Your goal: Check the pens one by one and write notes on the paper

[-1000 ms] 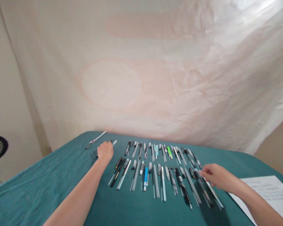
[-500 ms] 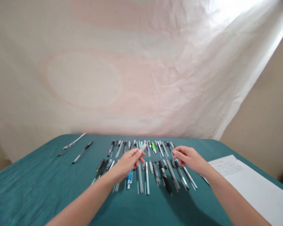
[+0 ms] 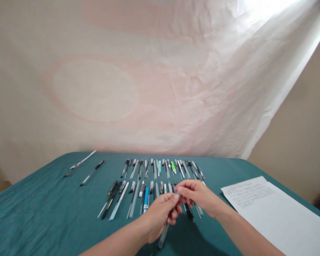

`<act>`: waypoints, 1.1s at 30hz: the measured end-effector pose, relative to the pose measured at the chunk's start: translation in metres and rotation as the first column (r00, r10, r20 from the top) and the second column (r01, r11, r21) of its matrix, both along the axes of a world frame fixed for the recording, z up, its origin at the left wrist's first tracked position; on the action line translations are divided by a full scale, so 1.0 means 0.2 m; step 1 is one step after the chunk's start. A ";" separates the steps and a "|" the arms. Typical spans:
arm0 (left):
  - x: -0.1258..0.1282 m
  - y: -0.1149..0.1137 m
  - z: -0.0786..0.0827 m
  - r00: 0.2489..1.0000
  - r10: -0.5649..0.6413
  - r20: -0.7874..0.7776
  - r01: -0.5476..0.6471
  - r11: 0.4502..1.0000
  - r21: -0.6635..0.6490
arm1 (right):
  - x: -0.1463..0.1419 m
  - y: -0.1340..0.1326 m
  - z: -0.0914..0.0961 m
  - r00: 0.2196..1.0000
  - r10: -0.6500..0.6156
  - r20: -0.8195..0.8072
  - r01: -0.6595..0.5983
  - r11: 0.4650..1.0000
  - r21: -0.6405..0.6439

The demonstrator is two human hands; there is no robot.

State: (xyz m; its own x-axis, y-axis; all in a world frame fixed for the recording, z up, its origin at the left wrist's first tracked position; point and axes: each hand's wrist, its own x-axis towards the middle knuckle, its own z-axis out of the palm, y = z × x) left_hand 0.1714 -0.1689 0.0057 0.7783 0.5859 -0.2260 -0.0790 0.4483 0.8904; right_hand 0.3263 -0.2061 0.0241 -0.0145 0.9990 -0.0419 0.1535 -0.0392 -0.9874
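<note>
The near row of pens (image 3: pixel 128 197) and the far row (image 3: pixel 160 166) lie side by side on the teal tablecloth (image 3: pixel 42 213); a blue pen (image 3: pixel 146 196) sits in the near row, a green pen (image 3: pixel 173 166) in the far one; two stray pens (image 3: pixel 92 172) lie well apart at the left; a sheet of paper (image 3: pixel 272 213) lies at the right; a pale cloth backdrop (image 3: pixel 160 89) hangs behind. Both hands cover the right end of the near row; the left hand (image 3: pixel 160 213) is curled around a grey pen (image 3: pixel 163 237), lifted above the cloth in front of the rows; the right hand (image 3: pixel 200 197) pinches its upper end.
</note>
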 end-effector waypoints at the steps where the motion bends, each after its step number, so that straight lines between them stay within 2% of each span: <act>1: 0.00 0.00 -0.01 1.000 0.005 -0.004 -0.005 1.000 -0.001 | -0.01 0.00 -0.01 1.000 -0.007 -0.010 0.007 1.000 -0.007; 8: 0.00 0.00 -0.02 0.995 0.006 -0.095 -0.003 1.000 0.026 | -0.07 0.01 -0.07 0.994 -0.107 -0.028 0.107 0.994 0.014; 20: 0.00 -0.02 -0.05 0.989 -0.025 -0.144 0.032 0.998 0.047 | -0.04 0.02 -0.05 0.988 -0.128 -0.083 0.128 0.992 -0.005; 23: 0.00 -0.02 -0.07 0.996 0.002 -0.093 0.000 1.000 0.014 | 0.09 0.05 -0.02 0.989 -0.140 -0.053 0.142 0.989 0.036; 25: 0.00 -0.02 -0.08 0.999 0.019 -0.047 -0.020 1.000 -0.016 | 0.24 0.06 -0.02 0.979 -0.189 0.079 0.183 0.980 0.079; 27: 0.00 -0.02 -0.09 0.999 0.032 -0.009 -0.033 0.998 -0.050 | 0.41 0.08 -0.05 0.910 -0.264 0.319 0.250 0.965 0.085; 28: 0.00 -0.02 -0.10 0.999 0.037 0.003 -0.037 0.997 -0.067 | 0.49 0.09 -0.08 0.835 -0.322 0.446 0.310 0.945 0.102; 31: 0.01 -0.02 -0.11 0.999 0.040 0.037 -0.036 0.994 -0.104 | 0.68 0.11 -0.19 0.744 -0.368 0.558 0.388 0.918 0.088; 33: 0.01 -0.02 -0.12 0.998 0.037 0.060 -0.029 0.992 -0.119 | 0.74 0.11 -0.25 0.713 -0.357 0.603 0.400 0.914 0.068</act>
